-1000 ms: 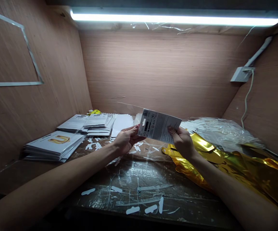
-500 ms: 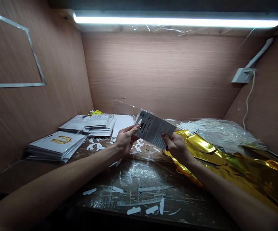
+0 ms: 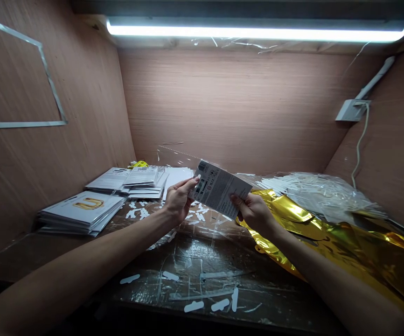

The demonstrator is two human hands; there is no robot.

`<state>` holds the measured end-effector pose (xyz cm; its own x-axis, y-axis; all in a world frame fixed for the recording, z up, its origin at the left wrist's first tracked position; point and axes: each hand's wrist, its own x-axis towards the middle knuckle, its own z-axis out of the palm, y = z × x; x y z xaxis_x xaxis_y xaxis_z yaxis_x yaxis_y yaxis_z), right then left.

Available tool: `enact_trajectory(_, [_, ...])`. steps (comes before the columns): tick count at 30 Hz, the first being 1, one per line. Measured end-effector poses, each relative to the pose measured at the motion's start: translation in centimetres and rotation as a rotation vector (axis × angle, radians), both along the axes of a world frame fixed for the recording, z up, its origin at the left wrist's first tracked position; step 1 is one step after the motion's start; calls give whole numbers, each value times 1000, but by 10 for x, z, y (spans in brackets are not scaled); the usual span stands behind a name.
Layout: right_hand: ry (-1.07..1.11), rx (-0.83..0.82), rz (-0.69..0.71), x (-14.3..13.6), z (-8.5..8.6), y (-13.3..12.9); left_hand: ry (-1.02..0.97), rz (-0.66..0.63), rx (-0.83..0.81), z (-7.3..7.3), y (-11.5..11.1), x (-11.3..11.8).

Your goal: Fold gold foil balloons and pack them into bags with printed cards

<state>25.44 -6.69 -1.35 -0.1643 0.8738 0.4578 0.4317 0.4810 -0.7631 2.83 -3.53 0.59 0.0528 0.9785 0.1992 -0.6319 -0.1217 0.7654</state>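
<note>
Both hands grip a printed card in a clear plastic sleeve (image 3: 218, 189), tilted above the table with its text and barcode side facing me. My left hand (image 3: 181, 198) pinches its left end by the hang-hole, thumb on top. Across its lower right corner lies the thumb of my right hand (image 3: 253, 210), the fingers hidden behind. The sleeve's transparent flap (image 3: 174, 156) sticks out beyond the card at the upper left. Gold foil balloons (image 3: 293, 214) lie beside and under my right forearm. Small white paper cut-outs (image 3: 139, 212) are scattered beneath my hands.
Stacks of packed cards (image 3: 83, 210) stand at the left, the front one showing a gold U. More piles (image 3: 144, 179) sit behind. White sticks in a plastic bag (image 3: 328, 191) lie at the back right. Wooden panels enclose the table, and a tube light (image 3: 258, 32) hangs overhead.
Both hands and the sleeved card have shifted slightly left. My left thumb now presses nearer the card's end, and more of the clear flap shows against the back panel.
</note>
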Motion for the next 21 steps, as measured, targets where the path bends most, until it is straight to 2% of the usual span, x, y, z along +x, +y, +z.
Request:
enact_trajectory(5, [-63,30,36,10,12,-2,-4,-26,35,2,-1,0])
enact_trajectory(9, [-36,27,50,16,18,-2,-8,-52,82,7,0,-3])
enact_trajectory(13, [44,2,48,12,14,0,2,-32,88,7,0,-3])
enact_trajectory(21, [270,-69,75,-14,2,-7,-12,-7,-13,-3,-6,6])
